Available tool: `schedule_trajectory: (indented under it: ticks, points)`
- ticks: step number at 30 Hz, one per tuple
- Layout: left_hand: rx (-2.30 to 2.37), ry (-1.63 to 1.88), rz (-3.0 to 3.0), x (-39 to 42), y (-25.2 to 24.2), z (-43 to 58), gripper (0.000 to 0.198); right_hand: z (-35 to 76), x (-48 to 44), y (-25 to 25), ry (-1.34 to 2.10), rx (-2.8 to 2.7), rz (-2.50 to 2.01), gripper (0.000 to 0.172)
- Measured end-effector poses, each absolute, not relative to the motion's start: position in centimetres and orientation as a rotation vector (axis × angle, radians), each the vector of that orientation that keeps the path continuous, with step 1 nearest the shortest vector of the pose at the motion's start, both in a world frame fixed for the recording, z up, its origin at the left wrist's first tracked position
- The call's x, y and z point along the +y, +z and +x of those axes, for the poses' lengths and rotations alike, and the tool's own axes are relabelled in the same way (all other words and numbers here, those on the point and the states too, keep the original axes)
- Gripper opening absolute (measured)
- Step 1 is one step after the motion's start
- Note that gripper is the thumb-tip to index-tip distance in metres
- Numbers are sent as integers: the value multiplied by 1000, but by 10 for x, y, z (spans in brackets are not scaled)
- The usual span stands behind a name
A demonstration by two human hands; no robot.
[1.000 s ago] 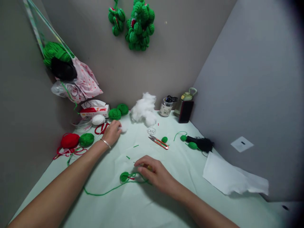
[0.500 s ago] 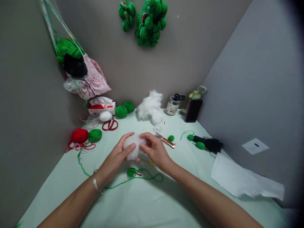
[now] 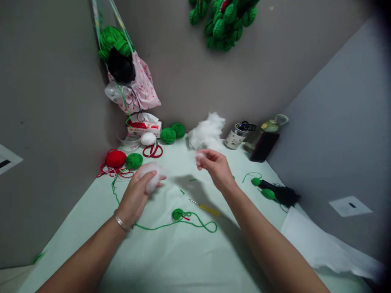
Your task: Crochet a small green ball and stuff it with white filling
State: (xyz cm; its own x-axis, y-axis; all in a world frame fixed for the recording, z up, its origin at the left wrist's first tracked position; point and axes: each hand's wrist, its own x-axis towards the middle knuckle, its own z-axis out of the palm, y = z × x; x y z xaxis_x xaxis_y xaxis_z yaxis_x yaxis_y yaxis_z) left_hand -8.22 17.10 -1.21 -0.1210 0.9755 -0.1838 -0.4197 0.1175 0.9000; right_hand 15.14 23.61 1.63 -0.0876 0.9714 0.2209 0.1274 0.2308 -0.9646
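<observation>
Now parted, the left hand (image 3: 137,194) curls loosely round a stuffing wad (image 3: 153,184) and the right hand (image 3: 216,166) pinches a tuft (image 3: 200,157), apparently separating a portion; the green crochet piece (image 3: 177,214) lies untouched on the table (image 3: 171,260).

A slim bangle (image 3: 121,222), apparently silver, circles the left wrist (image 3: 126,213)

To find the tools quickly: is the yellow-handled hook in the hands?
No, the yellow-handled hook lies on the table; left hand and right hand hold white fluff.
</observation>
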Motion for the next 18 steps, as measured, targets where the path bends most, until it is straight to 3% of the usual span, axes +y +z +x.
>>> schedule_trajectory:
  ticks: [4, 7, 10, 13, 18]
  points:
    - [1027, 1307, 575, 174, -14, -85, 17, 157, 276, 25, 833, -1514, -1184, 46]
    - [1004, 1256, 540, 174, -16, -83, 17, 154, 282, 29, 667, -1602, -1272, 47]
    - [981, 1250, 514, 173, -16, -82, 12, 146, 254, 27, 407, -2007, -1340, 30]
    - [942, 1237, 496, 171, -13, -81, 23, 140, 205, 22, 550, -2207, -1282, 17]
    - [923, 1217, 537, 165, -8, -80, 35, 139, 142, 2, 761, -2502, -1032, 39]
